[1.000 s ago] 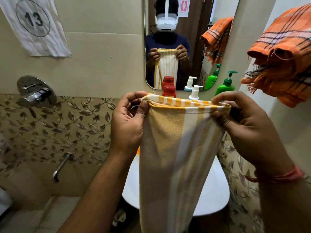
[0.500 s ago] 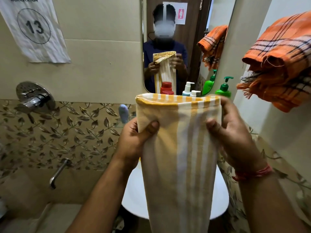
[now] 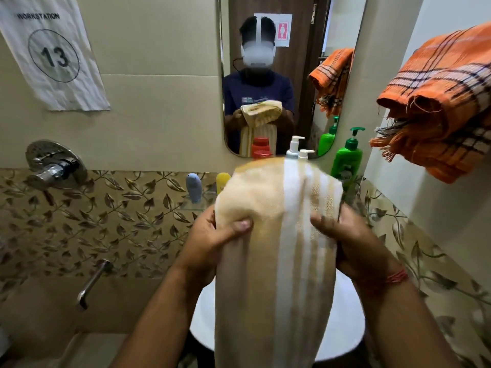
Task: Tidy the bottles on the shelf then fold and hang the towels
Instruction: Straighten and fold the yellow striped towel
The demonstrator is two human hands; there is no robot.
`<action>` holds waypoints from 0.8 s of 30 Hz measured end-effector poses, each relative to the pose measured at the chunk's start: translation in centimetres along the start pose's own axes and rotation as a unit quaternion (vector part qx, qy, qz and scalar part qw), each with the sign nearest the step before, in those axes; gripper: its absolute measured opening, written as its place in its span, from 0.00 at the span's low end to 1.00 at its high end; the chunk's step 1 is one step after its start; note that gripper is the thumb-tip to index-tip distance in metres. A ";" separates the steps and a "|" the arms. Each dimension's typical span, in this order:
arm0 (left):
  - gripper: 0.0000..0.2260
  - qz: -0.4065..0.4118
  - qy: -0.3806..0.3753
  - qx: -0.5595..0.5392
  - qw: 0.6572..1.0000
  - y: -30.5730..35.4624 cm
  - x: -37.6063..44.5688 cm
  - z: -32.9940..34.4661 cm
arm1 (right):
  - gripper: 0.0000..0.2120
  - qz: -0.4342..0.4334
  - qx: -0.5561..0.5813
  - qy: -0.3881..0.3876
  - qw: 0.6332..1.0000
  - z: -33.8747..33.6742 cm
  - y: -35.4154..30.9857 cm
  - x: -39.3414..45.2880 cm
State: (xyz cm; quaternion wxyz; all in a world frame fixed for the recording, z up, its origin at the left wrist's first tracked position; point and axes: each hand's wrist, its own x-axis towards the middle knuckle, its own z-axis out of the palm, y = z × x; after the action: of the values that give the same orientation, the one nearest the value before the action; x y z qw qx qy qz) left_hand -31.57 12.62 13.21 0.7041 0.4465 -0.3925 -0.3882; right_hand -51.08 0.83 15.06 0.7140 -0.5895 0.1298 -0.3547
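the yellow and white striped cotton towel (image 3: 276, 235) hangs lengthwise in front of the person, above the round white basin (image 3: 348, 330), its top end blurred and bulging over. the left hand (image 3: 212, 240) grips its left edge, thumb pressed on the front; the right hand (image 3: 353, 243) grips its right edge likewise. behind the towel stand a red-capped bottle (image 3: 261, 148), two white pump bottles (image 3: 299, 150) and a green pump bottle (image 3: 346, 160). an orange checked fringed towel (image 3: 441, 110) hangs at the right.
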 end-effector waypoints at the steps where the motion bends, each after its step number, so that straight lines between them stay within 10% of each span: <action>1: 0.15 0.018 0.013 0.004 1.000 0.3 0.3 0.4 | 0.27 0.036 -0.011 -0.022 0.999 -0.6 0.9 -0.6; 5: 0.16 0.032 0.010 -0.017 0.999 1.0 0.7 0.2 | 0.31 0.058 -0.018 0.033 0.998 -0.3 4.0 -2.4; 10: 0.39 -0.108 -0.123 -0.046 0.985 -1.2 -0.5 -2.2 | 0.20 -0.003 0.051 0.080 0.996 0.6 3.3 -1.2; 19: 0.25 -0.015 -0.021 -0.036 0.999 -1.2 0.3 -0.2 | 0.32 0.043 -0.029 0.032 0.998 -0.8 4.9 -2.4; 24: 0.46 -0.143 -0.157 -0.022 0.977 -1.1 0.0 -3.0 | 0.19 -0.015 0.034 0.114 0.993 0.4 3.5 -1.0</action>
State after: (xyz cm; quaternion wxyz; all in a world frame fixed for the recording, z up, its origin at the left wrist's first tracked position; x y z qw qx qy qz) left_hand -29.11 13.26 11.27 0.5807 0.4158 -0.4216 -0.5588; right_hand -50.31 1.92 11.70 0.7091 -0.5221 0.1894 -0.4344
